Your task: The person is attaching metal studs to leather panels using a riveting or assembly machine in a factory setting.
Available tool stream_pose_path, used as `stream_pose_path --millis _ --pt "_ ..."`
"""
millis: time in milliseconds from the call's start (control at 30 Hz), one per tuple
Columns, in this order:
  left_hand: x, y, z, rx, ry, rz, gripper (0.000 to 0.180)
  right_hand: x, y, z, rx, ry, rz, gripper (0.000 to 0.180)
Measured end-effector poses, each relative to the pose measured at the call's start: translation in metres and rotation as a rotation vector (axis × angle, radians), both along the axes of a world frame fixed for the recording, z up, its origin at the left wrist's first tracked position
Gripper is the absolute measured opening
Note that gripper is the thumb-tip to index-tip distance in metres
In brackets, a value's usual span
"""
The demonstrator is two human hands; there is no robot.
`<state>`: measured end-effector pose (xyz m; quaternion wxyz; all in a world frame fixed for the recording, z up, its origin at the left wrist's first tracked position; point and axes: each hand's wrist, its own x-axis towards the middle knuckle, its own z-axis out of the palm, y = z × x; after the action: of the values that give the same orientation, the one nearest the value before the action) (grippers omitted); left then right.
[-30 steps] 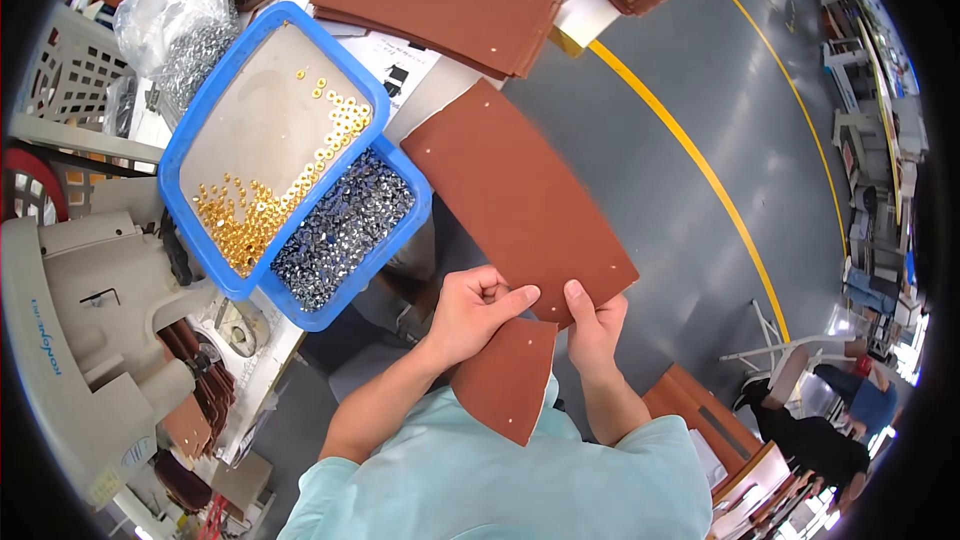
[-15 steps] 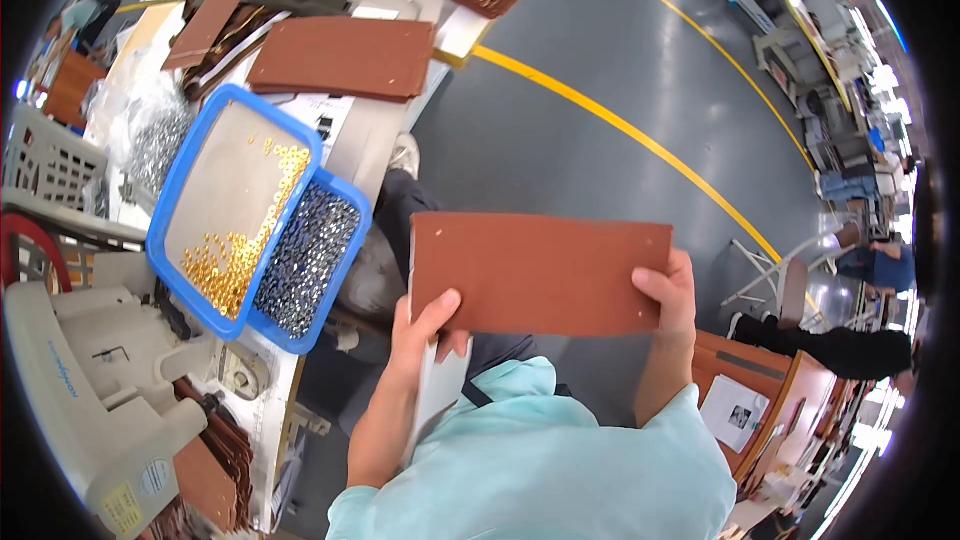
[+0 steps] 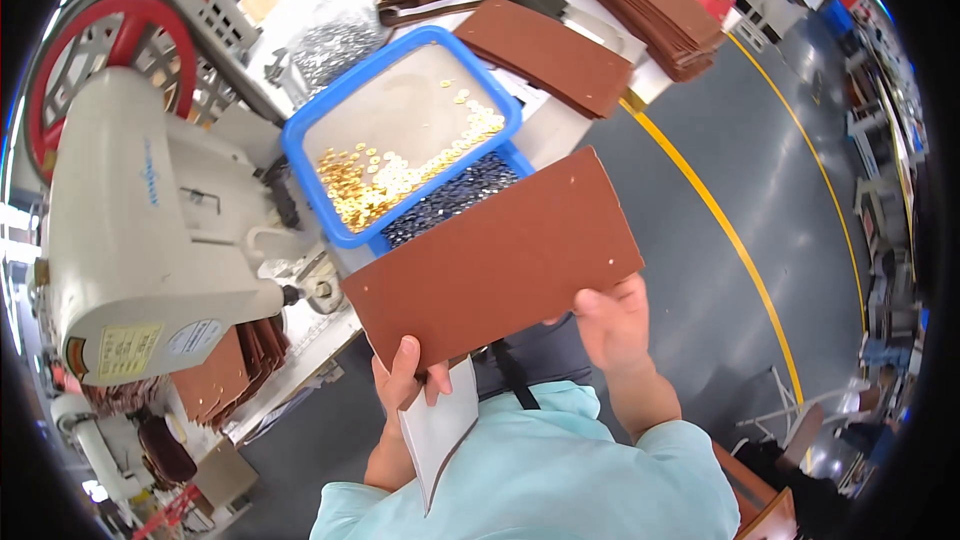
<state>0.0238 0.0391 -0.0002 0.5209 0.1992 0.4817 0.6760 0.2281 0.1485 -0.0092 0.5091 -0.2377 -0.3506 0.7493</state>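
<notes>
A flat brown rectangular panel (image 3: 495,260), with small holes near its corners, is held tilted in front of me, its right end higher. My left hand (image 3: 405,380) grips its lower left corner, thumb on top and fingers below. That hand also has a second panel (image 3: 440,430), pale side showing, which hangs down against my shirt. My right hand (image 3: 615,325) pinches the brown panel's lower right edge, thumb in front; most of its fingers are hidden behind. Just beyond the panel are a blue-rimmed tray (image 3: 345,80) of gold eyelets and a second blue tray (image 3: 517,158) of dark metal pieces, partly covered.
A beige machine (image 3: 110,210) with a red handwheel (image 3: 130,50) stands at left. Brown panels (image 3: 225,370) are stacked below its head. More panel stacks (image 3: 550,55) (image 3: 650,5) lie on the table at the back. A grey floor with yellow lines (image 3: 700,190) extends to the right.
My view has swung left, bringing the machine and trays further into the picture. The brown panel has gone from level to tilted and now overlaps the trays. Both hands keep hold.
</notes>
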Motion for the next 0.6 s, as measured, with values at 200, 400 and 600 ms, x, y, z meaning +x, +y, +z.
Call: stream_pose_path --millis 200,400,600 --pt "-0.015 -0.014 0.000 0.013 0.042 0.099 0.043 -0.034 0.000 0.007 0.108 -0.127 0.220 0.016" --pt "-0.021 -0.018 -0.005 0.064 0.028 0.099 0.042 -0.048 -0.005 0.012 0.118 -0.135 0.174 0.017" --pt "-0.023 -0.023 -0.010 0.049 0.093 0.062 0.040 -0.044 -0.001 0.003 0.151 -0.146 0.127 0.023"
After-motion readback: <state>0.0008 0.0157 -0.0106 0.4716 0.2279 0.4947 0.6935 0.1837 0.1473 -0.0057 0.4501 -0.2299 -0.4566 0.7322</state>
